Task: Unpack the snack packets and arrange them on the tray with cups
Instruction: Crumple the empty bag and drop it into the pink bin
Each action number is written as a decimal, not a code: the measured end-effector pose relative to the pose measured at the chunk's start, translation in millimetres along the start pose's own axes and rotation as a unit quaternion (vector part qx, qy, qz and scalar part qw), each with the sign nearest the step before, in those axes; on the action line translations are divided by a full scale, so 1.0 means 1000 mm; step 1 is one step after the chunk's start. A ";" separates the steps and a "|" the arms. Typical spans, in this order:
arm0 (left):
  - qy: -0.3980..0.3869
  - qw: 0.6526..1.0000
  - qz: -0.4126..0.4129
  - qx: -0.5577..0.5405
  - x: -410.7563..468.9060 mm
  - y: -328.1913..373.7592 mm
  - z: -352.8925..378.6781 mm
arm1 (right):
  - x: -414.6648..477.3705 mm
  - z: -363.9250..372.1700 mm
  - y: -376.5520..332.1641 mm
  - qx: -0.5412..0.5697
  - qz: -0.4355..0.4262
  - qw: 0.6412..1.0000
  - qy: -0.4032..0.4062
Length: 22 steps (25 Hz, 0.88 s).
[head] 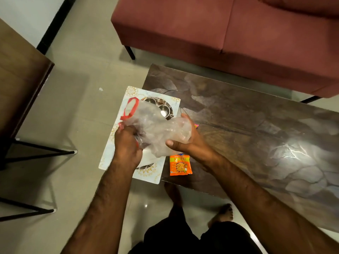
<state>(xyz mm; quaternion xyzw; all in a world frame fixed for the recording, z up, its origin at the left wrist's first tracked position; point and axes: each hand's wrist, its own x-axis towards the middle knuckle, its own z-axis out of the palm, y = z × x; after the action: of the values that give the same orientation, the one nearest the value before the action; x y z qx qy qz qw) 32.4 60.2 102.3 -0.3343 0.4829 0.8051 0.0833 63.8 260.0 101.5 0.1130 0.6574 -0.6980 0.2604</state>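
A clear plastic bag (156, 125) with red handles hangs crumpled over the white patterned tray (117, 143). My left hand (126, 142) grips the bag's near left side. My right hand (187, 140) holds its right end. Steel cups (164, 110) stand at the tray's far end, partly hidden by the bag. An orange snack packet (180, 165) lies flat on the dark table (256, 134), just right of the tray and under my right wrist. A sliver of a pink packet (196, 126) shows behind my right hand.
The tray overhangs the table's left edge. A red sofa (238, 33) stands beyond the table. A brown wooden table with black metal legs (20, 85) is at the left. My bare feet (222, 213) rest on the tiled floor below the table edge.
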 end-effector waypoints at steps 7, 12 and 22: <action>-0.142 0.941 0.086 0.296 -0.036 -0.053 0.060 | -0.008 0.006 -0.009 0.105 -0.037 0.991 0.080; -0.221 0.881 0.164 0.386 -0.048 -0.056 0.061 | -0.013 -0.018 -0.014 0.079 -0.066 0.976 0.193; -0.276 0.906 0.111 0.303 -0.060 -0.038 0.079 | -0.036 -0.047 -0.031 0.130 -0.039 0.958 0.254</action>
<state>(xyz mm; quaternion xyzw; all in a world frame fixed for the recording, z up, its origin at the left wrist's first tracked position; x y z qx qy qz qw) 59.3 156.6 136.3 -0.0019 0.6950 0.6844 0.2204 69.7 313.3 140.6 0.2931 0.6096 -0.7354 0.0405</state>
